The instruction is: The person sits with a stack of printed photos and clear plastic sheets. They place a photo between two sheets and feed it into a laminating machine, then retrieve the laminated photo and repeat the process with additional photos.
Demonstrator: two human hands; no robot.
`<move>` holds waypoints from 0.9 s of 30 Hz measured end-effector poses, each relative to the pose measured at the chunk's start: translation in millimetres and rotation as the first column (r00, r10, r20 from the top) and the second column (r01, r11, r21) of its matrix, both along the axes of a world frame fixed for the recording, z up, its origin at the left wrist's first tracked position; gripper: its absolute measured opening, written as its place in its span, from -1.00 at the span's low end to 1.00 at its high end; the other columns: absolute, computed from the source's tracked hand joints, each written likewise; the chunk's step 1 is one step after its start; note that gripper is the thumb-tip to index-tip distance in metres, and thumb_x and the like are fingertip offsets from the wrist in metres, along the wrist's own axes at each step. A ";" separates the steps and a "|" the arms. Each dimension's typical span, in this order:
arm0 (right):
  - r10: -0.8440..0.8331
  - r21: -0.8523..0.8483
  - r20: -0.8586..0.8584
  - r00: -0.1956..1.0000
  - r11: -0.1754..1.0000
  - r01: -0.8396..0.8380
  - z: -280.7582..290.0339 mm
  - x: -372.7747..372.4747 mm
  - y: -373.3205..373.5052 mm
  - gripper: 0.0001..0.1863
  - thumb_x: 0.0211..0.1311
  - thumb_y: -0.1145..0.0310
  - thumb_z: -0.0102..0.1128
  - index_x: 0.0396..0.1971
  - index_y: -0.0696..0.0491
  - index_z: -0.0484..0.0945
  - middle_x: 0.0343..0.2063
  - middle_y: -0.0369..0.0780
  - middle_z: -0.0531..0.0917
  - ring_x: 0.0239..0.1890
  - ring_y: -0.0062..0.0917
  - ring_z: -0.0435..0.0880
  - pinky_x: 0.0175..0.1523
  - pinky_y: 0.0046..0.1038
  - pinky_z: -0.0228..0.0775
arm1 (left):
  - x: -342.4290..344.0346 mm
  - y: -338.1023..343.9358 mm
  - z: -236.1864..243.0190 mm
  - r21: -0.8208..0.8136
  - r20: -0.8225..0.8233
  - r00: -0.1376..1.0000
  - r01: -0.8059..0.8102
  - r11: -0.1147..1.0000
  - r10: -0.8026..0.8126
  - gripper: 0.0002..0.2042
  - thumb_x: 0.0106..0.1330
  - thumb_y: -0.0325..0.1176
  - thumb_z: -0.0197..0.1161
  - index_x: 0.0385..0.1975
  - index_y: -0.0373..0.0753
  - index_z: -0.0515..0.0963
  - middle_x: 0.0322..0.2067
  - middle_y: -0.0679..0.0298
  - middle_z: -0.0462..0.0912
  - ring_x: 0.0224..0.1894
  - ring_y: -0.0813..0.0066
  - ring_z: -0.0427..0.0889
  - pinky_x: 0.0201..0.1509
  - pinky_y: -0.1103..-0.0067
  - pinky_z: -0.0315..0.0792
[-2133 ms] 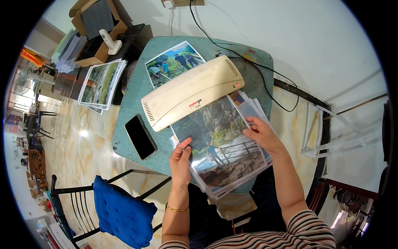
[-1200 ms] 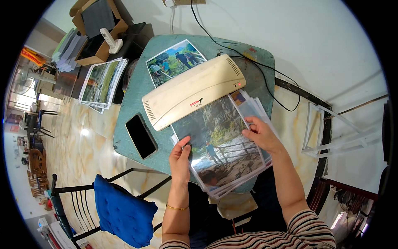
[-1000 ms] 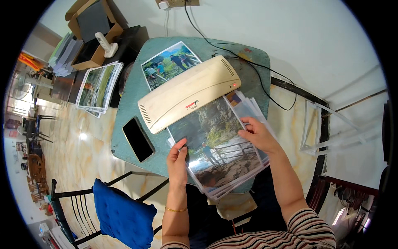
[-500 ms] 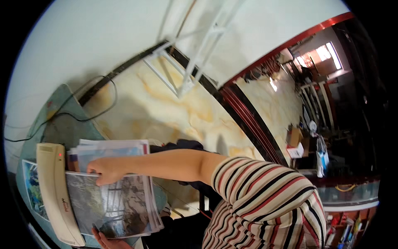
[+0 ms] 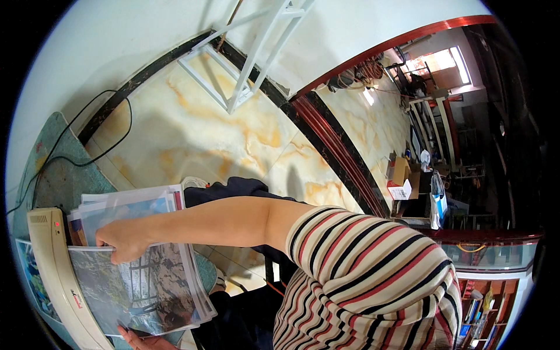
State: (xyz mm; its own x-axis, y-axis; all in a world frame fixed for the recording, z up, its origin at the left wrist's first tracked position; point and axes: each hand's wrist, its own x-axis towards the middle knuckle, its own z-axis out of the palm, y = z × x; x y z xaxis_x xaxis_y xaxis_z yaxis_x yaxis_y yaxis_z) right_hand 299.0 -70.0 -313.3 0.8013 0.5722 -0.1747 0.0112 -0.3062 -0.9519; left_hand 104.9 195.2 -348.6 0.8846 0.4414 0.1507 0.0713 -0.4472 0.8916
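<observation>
A large printed photo of rocks and water lies on a stack of sheets, its left edge against a long beige laminator with a red light lit. My right hand reaches across, fingers closed on the photo's far edge close to the machine. At the near edge my left hand grips the same photo, partly cut off by the picture's rim. Under the far edge, pale blue sheets stick out. Beyond the laminator lies another colourful print.
The machine stands on a worn green table, where a black cable loops off the side. A white metal frame leans by the wall. Cardboard boxes and shelves of small items are to the right.
The whole view has shifted, so the table and laminator sit farther left in the picture. Both hands keep their places on the photo, which stays against the machine.
</observation>
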 end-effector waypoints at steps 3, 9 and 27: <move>0.020 0.004 0.065 0.998 1.000 -0.021 -0.5 3.9 9.7 -0.54 0.00 0.30 0.22 -0.09 0.21 0.44 -0.16 0.03 0.57 -0.05 -0.14 0.53 0.00 -0.28 0.37 | 9.5 -1.6 13.4 -0.502 0.027 0.999 -0.023 0.864 0.043 -0.58 0.34 -0.25 0.07 0.08 -0.41 0.39 0.08 0.02 0.44 0.12 0.24 0.41 0.32 0.32 0.15; 0.001 0.016 0.005 1.000 1.000 -0.001 4.1 -1.9 -7.0 -0.54 0.08 0.27 0.23 -0.03 0.13 0.40 -0.36 -0.09 0.60 -0.33 -0.37 0.62 -0.23 -0.35 0.43 | 17.6 -32.6 29.0 -0.636 -0.230 0.951 -0.306 0.709 0.205 -0.60 0.32 -0.46 0.05 0.16 -0.35 0.35 0.14 0.16 0.41 0.14 0.43 0.38 0.26 0.50 0.22; 0.029 -0.073 -0.161 0.986 0.996 -0.041 25.8 1.1 -12.9 -0.58 0.23 0.43 0.08 0.08 0.17 0.28 -0.54 -0.26 0.51 -0.48 -0.62 0.42 -0.33 -0.50 0.26 | 29.2 -50.6 54.8 -0.777 -0.177 0.960 -0.272 0.568 0.218 -0.71 0.29 -0.57 0.09 0.02 -0.37 0.46 -0.11 0.28 0.56 -0.19 0.65 0.50 -0.05 0.71 0.37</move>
